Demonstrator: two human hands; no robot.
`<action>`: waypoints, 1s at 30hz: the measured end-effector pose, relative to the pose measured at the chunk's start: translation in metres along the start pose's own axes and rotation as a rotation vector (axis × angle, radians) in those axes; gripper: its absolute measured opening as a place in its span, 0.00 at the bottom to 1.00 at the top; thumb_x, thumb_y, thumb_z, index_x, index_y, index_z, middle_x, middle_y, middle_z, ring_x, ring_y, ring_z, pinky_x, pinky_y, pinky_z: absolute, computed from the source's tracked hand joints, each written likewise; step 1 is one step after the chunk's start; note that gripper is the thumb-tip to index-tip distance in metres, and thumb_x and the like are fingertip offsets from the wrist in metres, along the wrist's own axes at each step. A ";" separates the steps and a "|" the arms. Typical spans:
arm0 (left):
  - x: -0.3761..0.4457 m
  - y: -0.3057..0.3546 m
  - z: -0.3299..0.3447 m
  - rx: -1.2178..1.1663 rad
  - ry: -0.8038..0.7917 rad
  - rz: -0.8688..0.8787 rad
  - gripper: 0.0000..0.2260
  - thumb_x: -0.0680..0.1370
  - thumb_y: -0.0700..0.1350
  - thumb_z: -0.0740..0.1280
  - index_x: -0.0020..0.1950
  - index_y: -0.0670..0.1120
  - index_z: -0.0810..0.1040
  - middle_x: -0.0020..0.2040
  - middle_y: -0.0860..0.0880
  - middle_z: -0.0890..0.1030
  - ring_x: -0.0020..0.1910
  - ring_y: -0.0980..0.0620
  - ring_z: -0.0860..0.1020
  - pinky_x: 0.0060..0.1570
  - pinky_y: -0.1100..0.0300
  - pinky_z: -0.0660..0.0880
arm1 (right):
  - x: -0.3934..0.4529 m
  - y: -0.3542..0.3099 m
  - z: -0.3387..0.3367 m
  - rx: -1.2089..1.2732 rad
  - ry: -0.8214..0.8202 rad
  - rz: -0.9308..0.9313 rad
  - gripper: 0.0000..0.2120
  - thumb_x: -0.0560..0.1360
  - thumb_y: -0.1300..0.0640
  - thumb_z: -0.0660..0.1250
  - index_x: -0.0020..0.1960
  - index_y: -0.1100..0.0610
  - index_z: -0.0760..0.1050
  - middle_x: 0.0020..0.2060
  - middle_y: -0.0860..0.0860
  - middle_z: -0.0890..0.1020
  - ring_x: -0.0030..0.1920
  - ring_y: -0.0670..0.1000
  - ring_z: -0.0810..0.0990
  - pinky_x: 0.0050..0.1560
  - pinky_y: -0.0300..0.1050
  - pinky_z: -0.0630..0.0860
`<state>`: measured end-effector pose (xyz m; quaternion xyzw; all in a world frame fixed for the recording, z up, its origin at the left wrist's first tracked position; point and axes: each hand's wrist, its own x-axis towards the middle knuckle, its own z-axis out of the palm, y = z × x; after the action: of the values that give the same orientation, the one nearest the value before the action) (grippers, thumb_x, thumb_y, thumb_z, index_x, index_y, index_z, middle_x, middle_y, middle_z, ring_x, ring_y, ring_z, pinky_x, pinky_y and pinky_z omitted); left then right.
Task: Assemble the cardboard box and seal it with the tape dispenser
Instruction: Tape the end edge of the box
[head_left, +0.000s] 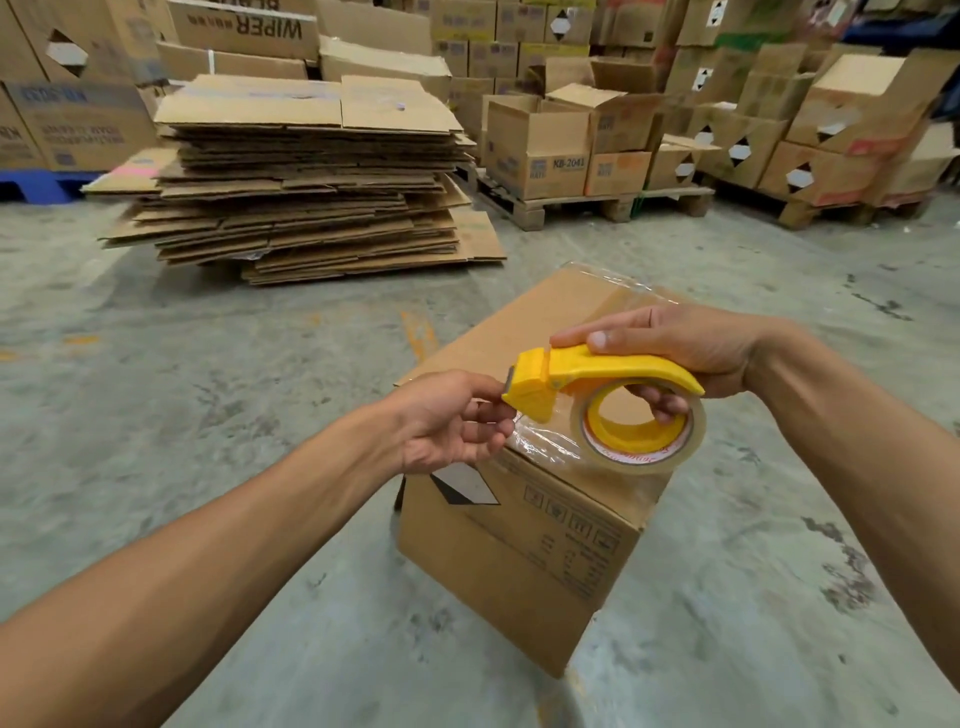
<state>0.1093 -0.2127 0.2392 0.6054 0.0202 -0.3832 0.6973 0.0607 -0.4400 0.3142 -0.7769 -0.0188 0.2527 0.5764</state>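
A closed brown cardboard box (524, 561) stands on the concrete floor, with clear tape along its top seam and a loose tape end at the far edge. Above its near top edge my right hand (691, 348) grips the handle of a yellow tape dispenser (587, 374) loaded with a roll of clear tape (641, 457). At the dispenser's cutter end my left hand (452, 421) pinches the crinkled free end of the tape (540, 441) between fingers and thumb.
A tall stack of flattened cardboard sheets (306, 182) lies on the floor ahead to the left. Wooden pallets with stacked cartons (571, 150) fill the back and right. A blue pallet (36, 184) sits at far left. Bare concrete floor (208, 364) surrounds the box.
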 end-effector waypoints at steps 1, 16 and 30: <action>0.003 0.001 0.001 0.012 0.025 0.012 0.08 0.79 0.40 0.63 0.43 0.40 0.77 0.30 0.46 0.77 0.28 0.52 0.76 0.29 0.62 0.76 | 0.000 -0.002 0.002 0.001 0.005 -0.003 0.18 0.75 0.52 0.65 0.64 0.48 0.78 0.34 0.57 0.84 0.20 0.49 0.73 0.21 0.41 0.76; 0.027 0.050 -0.072 0.618 0.174 0.109 0.06 0.82 0.40 0.61 0.45 0.43 0.72 0.34 0.47 0.72 0.32 0.54 0.70 0.35 0.60 0.72 | -0.008 -0.003 0.028 -0.054 0.071 0.031 0.17 0.78 0.53 0.63 0.67 0.47 0.76 0.41 0.60 0.84 0.26 0.52 0.78 0.27 0.46 0.80; 0.069 0.026 -0.106 0.683 0.410 0.284 0.06 0.82 0.45 0.60 0.49 0.45 0.71 0.43 0.46 0.69 0.41 0.50 0.68 0.41 0.55 0.79 | 0.047 -0.020 0.055 -0.277 0.225 -0.009 0.13 0.78 0.48 0.67 0.62 0.43 0.80 0.52 0.56 0.82 0.35 0.56 0.81 0.28 0.44 0.80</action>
<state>0.2186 -0.1574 0.1990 0.8623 -0.0534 -0.1395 0.4839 0.0844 -0.3695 0.3030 -0.8721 0.0077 0.1568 0.4634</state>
